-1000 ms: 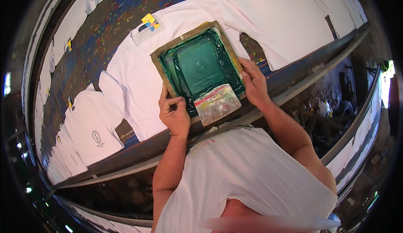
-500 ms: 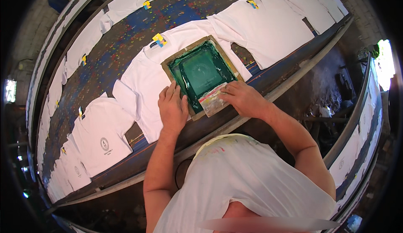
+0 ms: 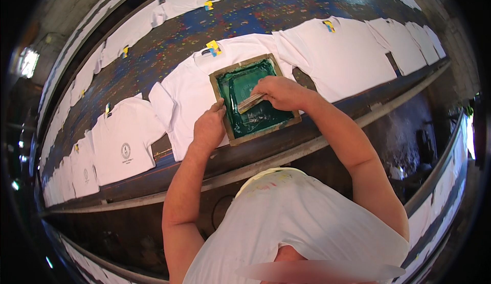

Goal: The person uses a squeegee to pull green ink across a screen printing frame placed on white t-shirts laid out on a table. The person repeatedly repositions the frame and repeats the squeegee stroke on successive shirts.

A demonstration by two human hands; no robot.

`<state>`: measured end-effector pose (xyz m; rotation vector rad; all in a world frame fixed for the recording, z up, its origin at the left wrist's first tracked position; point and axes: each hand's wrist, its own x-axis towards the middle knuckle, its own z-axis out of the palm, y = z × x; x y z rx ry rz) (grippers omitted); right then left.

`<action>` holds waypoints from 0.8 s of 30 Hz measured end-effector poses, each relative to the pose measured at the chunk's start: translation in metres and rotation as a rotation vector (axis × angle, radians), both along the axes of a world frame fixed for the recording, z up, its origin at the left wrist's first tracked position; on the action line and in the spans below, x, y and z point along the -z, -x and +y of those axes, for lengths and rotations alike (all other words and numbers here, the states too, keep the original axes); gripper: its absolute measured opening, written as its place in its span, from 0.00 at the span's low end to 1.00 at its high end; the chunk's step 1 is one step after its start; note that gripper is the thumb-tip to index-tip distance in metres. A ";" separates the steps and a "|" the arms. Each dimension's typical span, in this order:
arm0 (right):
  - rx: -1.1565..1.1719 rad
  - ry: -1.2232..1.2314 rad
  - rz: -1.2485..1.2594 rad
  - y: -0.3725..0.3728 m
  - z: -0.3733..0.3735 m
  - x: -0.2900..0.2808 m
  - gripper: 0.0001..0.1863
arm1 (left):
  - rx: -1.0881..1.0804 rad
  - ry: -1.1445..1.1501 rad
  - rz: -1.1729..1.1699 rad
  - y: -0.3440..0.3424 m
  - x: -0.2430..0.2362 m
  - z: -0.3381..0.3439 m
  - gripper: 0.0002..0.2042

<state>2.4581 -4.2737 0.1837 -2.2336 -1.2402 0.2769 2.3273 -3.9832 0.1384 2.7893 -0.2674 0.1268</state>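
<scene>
A screen-printing frame (image 3: 266,133) with a wooden rim and green mesh lies on a white T-shirt (image 3: 188,92). Dark wet ink streaks the inside of the frame. My left hand (image 3: 209,126) is closed on the frame's left side, its fingertips at the rim. In my right hand (image 3: 284,94) is a squeegee (image 3: 250,103), tilted over the middle of the mesh. A faint round design shows in the mesh, partly covered by my right hand. Whether the squeegee's blade touches the mesh is hidden.
More white T-shirts (image 3: 337,59) lie in a row along the long, paint-spotted table (image 3: 174,43). One at left (image 3: 120,141) bears a dark round print. Yellow-and-blue tags (image 3: 214,48) sit at the collars. A rail (image 3: 327,140) runs along the near edge; another row of shirts lies beyond.
The squeegee has moved from the frame's near edge up to the middle of the mesh with my right hand. My left hand stays at the frame's left side. The view has shifted slightly.
</scene>
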 end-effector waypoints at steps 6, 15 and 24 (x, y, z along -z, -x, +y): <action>0.069 -0.111 -0.230 -0.051 0.021 0.020 0.21 | -0.077 -0.056 0.033 0.002 -0.008 -0.015 0.21; -0.069 -0.126 -0.325 -0.004 -0.007 0.040 0.25 | -0.152 0.010 0.102 0.006 -0.019 -0.025 0.24; -0.174 -0.132 -0.174 0.044 -0.029 0.015 0.16 | -0.123 0.042 0.058 0.005 -0.012 -0.018 0.20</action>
